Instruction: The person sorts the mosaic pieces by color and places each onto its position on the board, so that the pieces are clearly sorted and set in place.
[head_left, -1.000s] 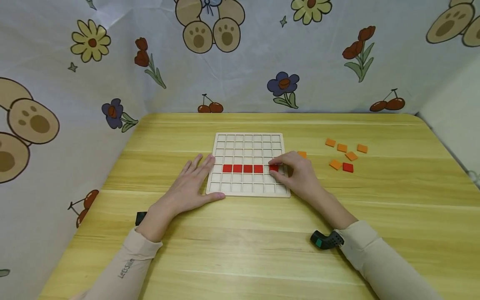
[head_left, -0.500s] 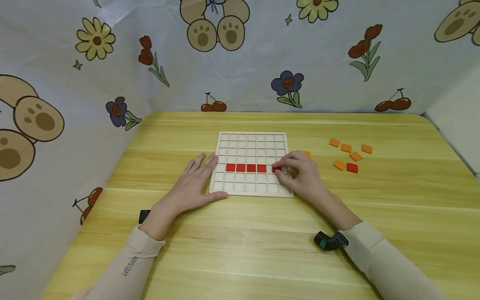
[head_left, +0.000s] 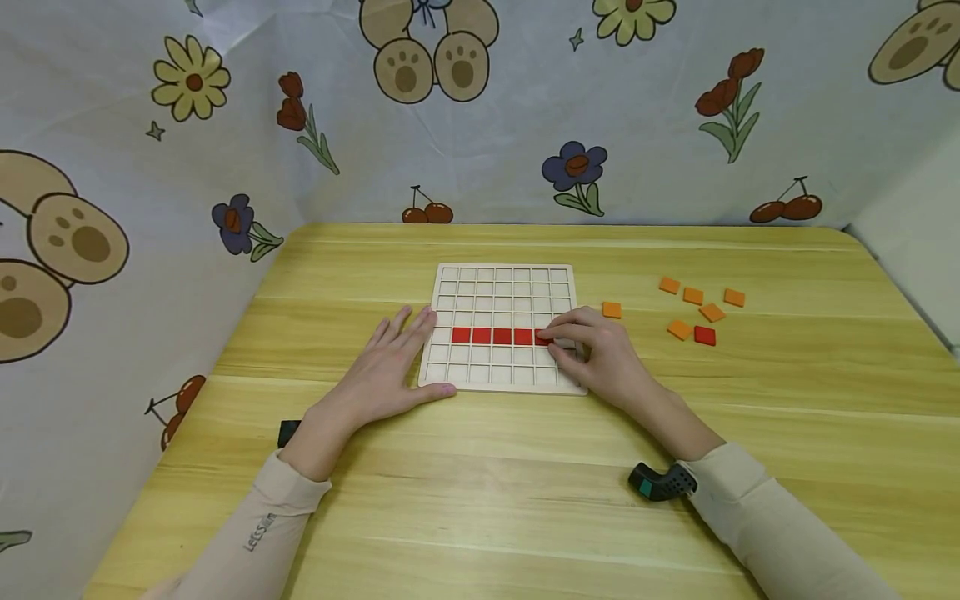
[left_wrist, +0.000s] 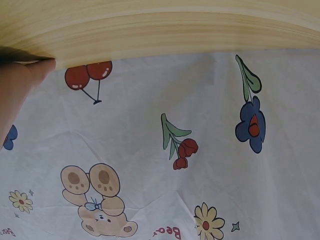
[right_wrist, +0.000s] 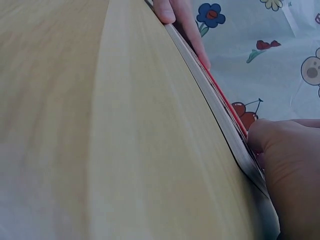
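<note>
A pale square board (head_left: 502, 375) with a raised grid lies on the wooden table. Several red square tiles (head_left: 482, 336) fill neighbouring cells along one of its rows. My left hand (head_left: 378, 371) rests flat at the board's left edge, fingers spread and thumb by the near corner. Over the board's right side, my right hand (head_left: 603, 350) pinches a red tile (head_left: 539, 340) at the right end of that row; the fingers partly cover it. The right wrist view shows the right hand (right_wrist: 295, 170) low beside the board's edge (right_wrist: 220, 110). Only part of the left hand (left_wrist: 20, 85) enters the left wrist view.
One orange tile (head_left: 612, 310) lies just right of the board. Farther right are several loose orange tiles (head_left: 693, 296) and a single red tile (head_left: 705, 336). A patterned cloth (head_left: 480, 142) hangs behind the table (head_left: 487, 483).
The red tile under my right fingers has shifted left, now adjoining the other red ones. The right fingers moved slightly left, uncovering the near orange tile. My left hand stays in place.
</note>
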